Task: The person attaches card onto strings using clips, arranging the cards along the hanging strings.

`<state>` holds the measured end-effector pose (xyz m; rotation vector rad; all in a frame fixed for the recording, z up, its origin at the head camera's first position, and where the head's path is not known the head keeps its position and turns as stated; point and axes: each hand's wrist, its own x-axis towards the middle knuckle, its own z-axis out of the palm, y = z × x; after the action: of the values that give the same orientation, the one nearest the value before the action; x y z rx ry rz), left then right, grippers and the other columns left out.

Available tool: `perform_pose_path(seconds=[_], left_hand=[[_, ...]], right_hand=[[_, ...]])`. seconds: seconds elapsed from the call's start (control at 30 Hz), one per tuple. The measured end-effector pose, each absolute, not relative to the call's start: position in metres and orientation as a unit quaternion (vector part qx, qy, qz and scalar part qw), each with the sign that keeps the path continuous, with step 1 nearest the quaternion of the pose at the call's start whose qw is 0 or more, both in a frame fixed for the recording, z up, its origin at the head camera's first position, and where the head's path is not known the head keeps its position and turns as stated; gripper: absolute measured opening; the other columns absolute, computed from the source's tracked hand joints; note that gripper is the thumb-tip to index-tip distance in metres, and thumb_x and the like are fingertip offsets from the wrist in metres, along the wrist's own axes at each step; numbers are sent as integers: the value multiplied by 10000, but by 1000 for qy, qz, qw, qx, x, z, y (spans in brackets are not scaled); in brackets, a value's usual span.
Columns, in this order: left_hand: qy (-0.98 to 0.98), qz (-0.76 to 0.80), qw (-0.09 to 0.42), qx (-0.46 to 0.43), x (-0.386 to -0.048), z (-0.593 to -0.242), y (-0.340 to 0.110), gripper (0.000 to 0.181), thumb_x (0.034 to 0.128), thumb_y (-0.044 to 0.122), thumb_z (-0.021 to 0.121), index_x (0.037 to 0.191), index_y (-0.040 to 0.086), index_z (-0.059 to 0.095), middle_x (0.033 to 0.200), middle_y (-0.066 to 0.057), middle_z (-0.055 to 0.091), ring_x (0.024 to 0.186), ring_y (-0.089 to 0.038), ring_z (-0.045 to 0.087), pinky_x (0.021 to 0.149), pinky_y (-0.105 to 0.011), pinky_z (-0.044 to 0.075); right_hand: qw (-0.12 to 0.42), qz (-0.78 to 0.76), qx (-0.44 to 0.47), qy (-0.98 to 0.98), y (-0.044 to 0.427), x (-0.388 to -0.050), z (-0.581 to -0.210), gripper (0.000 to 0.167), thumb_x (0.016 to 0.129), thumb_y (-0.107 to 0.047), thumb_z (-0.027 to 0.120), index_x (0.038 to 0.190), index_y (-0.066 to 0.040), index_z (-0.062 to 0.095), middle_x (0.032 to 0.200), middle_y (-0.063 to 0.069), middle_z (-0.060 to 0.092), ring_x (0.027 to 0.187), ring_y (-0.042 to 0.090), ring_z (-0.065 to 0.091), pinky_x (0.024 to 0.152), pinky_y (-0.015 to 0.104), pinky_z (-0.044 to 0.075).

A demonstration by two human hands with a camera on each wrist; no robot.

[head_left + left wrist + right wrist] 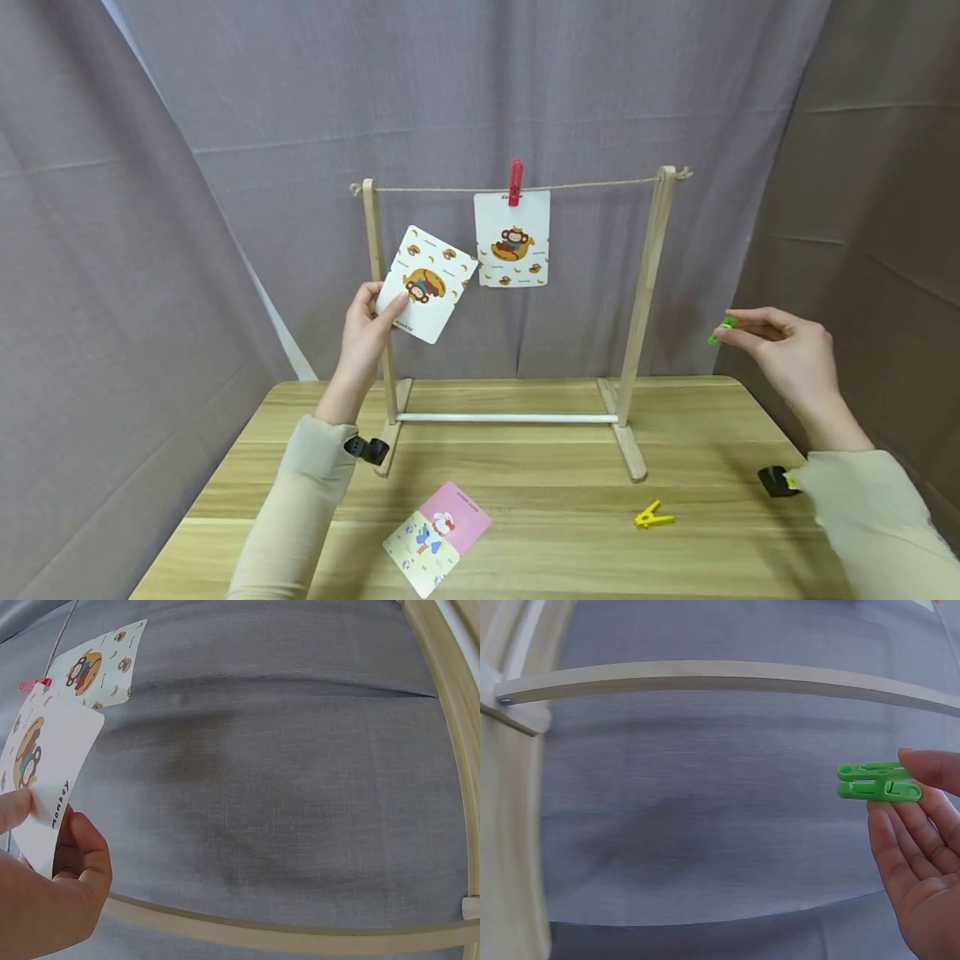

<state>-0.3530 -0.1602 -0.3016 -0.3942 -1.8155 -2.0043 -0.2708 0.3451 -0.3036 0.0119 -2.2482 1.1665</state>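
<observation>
My left hand (369, 327) pinches a white monkey card (427, 283) at its lower left edge, thumb on the printed face. The card is tilted, its monkey picture upside down, in front of the stand's left post. A second monkey card (513, 242) hangs upright from the string (592, 185), held by a red clothespin (515, 183). The held card's right corner overlaps or meets the hanging card's edge in the head view; whether they touch I cannot tell. Out to the right of the stand, my right hand (798, 358) pinches a green clothespin (877, 782) between thumb and fingers.
A wooden stand has a left post (372, 242), a right post (647, 292) and a white lower bar (510, 418). On the wooden table (540, 508) lie a pink and yellow card (437, 537) and a yellow clothespin (654, 516). Grey curtains (450, 83) surround the table.
</observation>
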Motion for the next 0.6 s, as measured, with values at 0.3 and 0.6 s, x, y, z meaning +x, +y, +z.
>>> perform_pose_path(seconds=[0.3, 0.6], left_hand=[[-637, -730, 209, -135, -355, -298, -159, 231, 977, 135, 675, 1119, 47, 515, 927, 22, 651, 788, -102, 606, 736, -297, 501], [-618, -747, 210, -128, -357, -296, -158, 189, 1002, 182, 645, 1103, 91, 513, 926, 25, 662, 766, -102, 607, 682, -235, 493]], right_hand=[[321, 456, 31, -830, 336, -277, -265, 363, 833, -271, 850, 1143, -104, 760, 863, -259, 718, 797, -106, 645, 705, 72, 437], [341, 499, 40, -796, 337, -285, -231, 331, 811, -190, 869, 1122, -121, 781, 863, -235, 730, 785, -92, 661, 702, 79, 437]])
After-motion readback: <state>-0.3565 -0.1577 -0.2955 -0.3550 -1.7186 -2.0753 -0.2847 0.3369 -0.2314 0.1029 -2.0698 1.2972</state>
